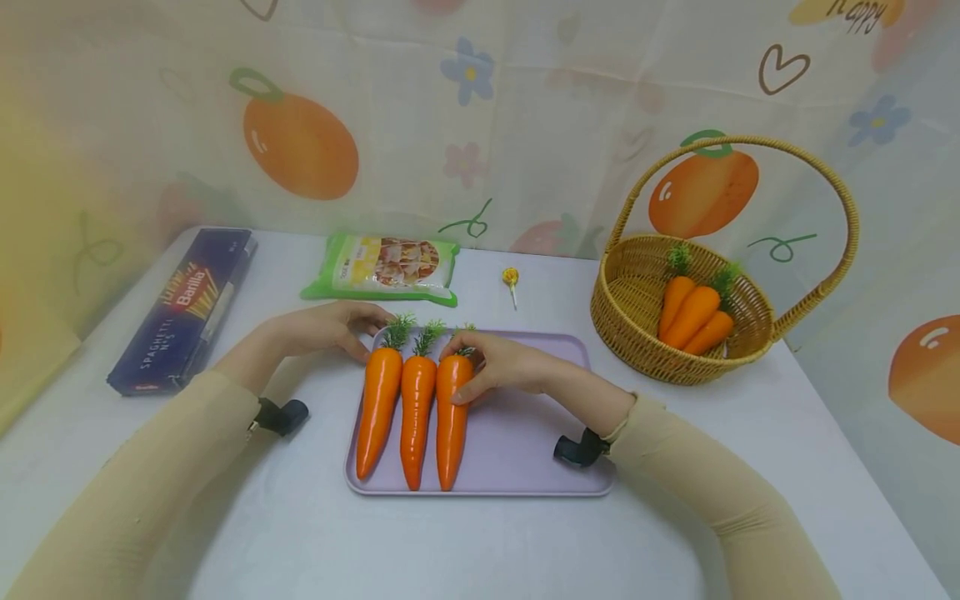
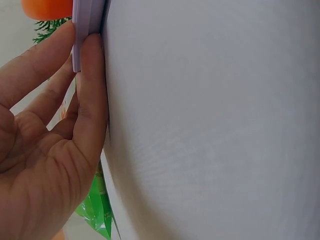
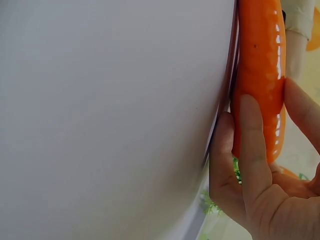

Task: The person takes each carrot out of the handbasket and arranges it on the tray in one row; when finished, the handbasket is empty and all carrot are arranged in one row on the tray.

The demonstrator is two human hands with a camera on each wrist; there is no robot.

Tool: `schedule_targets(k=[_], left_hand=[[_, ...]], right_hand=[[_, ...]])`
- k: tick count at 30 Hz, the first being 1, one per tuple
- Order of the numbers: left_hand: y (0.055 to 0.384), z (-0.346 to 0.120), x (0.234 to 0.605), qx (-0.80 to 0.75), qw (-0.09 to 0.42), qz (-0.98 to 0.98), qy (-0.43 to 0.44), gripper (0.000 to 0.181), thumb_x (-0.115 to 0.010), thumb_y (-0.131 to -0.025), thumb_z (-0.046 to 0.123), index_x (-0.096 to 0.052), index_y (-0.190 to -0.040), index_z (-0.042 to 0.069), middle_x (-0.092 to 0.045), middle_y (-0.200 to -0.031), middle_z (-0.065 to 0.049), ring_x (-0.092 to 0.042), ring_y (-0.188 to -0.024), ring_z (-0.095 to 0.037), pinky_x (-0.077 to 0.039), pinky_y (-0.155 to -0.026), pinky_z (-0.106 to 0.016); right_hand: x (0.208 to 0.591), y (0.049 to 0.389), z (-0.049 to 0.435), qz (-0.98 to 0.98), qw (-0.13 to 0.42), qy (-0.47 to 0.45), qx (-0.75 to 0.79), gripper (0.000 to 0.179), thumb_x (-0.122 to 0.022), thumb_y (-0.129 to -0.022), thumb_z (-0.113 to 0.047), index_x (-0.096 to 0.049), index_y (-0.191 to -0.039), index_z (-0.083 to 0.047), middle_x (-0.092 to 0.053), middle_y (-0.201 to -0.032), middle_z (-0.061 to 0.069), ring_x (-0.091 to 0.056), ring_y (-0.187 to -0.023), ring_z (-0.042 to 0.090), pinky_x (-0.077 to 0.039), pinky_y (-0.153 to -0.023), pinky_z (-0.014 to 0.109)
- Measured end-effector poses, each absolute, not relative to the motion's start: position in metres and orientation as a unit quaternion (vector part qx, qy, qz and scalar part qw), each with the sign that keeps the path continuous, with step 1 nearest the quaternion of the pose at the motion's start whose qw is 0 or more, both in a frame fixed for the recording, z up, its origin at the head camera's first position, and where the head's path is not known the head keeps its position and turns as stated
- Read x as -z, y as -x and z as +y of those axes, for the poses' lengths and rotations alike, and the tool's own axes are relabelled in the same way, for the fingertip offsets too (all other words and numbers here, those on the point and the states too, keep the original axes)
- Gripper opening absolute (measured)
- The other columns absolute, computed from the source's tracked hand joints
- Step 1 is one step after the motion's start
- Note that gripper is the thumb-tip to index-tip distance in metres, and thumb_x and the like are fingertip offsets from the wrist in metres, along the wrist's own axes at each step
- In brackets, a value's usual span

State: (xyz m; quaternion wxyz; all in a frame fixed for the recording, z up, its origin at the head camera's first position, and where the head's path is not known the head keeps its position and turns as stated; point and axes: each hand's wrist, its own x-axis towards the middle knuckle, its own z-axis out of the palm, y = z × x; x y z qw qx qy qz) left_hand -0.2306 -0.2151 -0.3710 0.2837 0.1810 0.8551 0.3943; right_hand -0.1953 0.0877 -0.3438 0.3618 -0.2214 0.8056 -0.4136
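Observation:
Three glossy orange carrots with feathery green tops lie side by side on the left half of a pale purple tray (image 1: pixel 525 454). My right hand (image 1: pixel 506 362) grips the rightmost carrot (image 1: pixel 450 442) near its leafy end; in the right wrist view, the fingers curl around the carrot's (image 3: pixel 261 55) thick part. The middle carrot (image 1: pixel 417 408) and the left carrot (image 1: pixel 378 408) lie untouched. At the tray's far left corner, my left hand (image 1: pixel 326 327) pinches the rim, and the left wrist view has the tray edge (image 2: pixel 76 57) between its digits.
A wicker basket (image 1: pixel 630 333) with a tall handle stands at the right, holding three more carrots (image 1: pixel 693 315). Behind the tray are a green-edged food packet (image 1: pixel 390 265) and a yellow lollipop (image 1: pixel 511 277). A blue spaghetti box (image 1: pixel 180 312) lies at left.

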Motion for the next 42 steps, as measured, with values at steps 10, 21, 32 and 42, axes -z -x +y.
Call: schedule_targets(k=[10,21,32,42], left_hand=[[0.23,-0.214,0.37,-0.394,0.285,0.855,-0.179,0.067,-0.071,-0.08,0.01,-0.047,-0.143,0.004,-0.052,-0.138,-0.016,-0.047,-0.125,-0.027,-0.043,-0.101,-0.027],[0.229,-0.213,0.37,-0.396,0.288,0.854,-0.178,0.068,-0.071,-0.081,0.011,-0.046,-0.143,0.003,-0.052,-0.14,-0.017,-0.048,-0.127,-0.029,-0.041,-0.109,-0.041],[0.23,-0.213,0.37,-0.4,0.286,0.853,-0.177,0.069,-0.071,-0.08,0.01,-0.045,-0.143,0.002,-0.053,-0.141,-0.018,-0.048,-0.128,-0.03,-0.04,-0.111,-0.044],[0.23,-0.214,0.37,-0.394,0.287,0.855,-0.176,0.068,-0.072,-0.08,0.011,-0.046,-0.143,0.003,-0.053,-0.14,-0.016,-0.048,-0.127,-0.028,-0.042,-0.109,-0.039]], right_hand=[[0.347,0.196,0.088,0.82,0.35,0.228,0.39,0.055,-0.079,-0.081,-0.014,-0.057,-0.131,-0.014,-0.06,-0.129,0.015,-0.059,-0.104,0.024,-0.052,-0.08,0.027],[0.344,0.194,0.09,0.814,0.361,0.225,0.396,0.055,-0.076,-0.082,-0.011,-0.055,-0.133,-0.014,-0.062,-0.12,0.019,-0.062,-0.094,0.021,-0.054,-0.078,0.026],[0.335,0.193,0.093,0.798,0.382,0.202,0.42,0.048,-0.065,-0.089,-0.008,-0.053,-0.135,-0.013,-0.057,-0.125,0.021,-0.065,-0.096,0.021,-0.059,-0.087,0.035],[0.328,0.195,0.101,0.797,0.382,0.2,0.424,0.047,-0.063,-0.091,-0.013,-0.051,-0.137,-0.014,-0.055,-0.131,0.021,-0.065,-0.101,0.025,-0.06,-0.085,0.036]])
